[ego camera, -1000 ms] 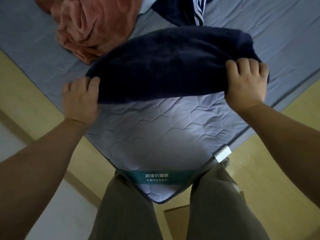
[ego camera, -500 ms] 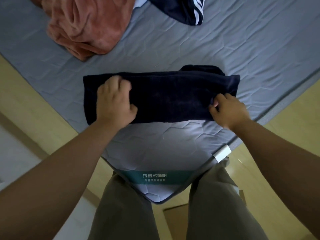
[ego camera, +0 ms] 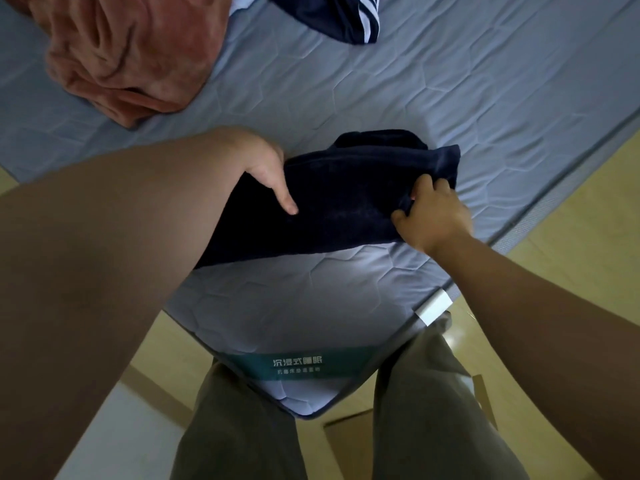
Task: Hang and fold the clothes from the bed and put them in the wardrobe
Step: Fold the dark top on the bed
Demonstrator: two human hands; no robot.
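Nearest, the person's olive trousers [ego camera: 433, 410] stand at the bed's [ego camera: 311, 299] corner, by its green label [ego camera: 298, 365]. Beyond lies the folded navy garment [ego camera: 346, 202] on the mattress. The right hand [ego camera: 433, 216] pinches its right end with curled fingers. The left hand [ego camera: 266, 171] holds the left end, thumb on top, fingers seemingly tucked underneath. Farther off lie a crumpled orange garment [ego camera: 131, 53] and a striped navy garment [ego camera: 339, 19].

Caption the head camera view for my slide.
Left hand and right hand grip a folded navy fleece garment on a grey quilted mattress.
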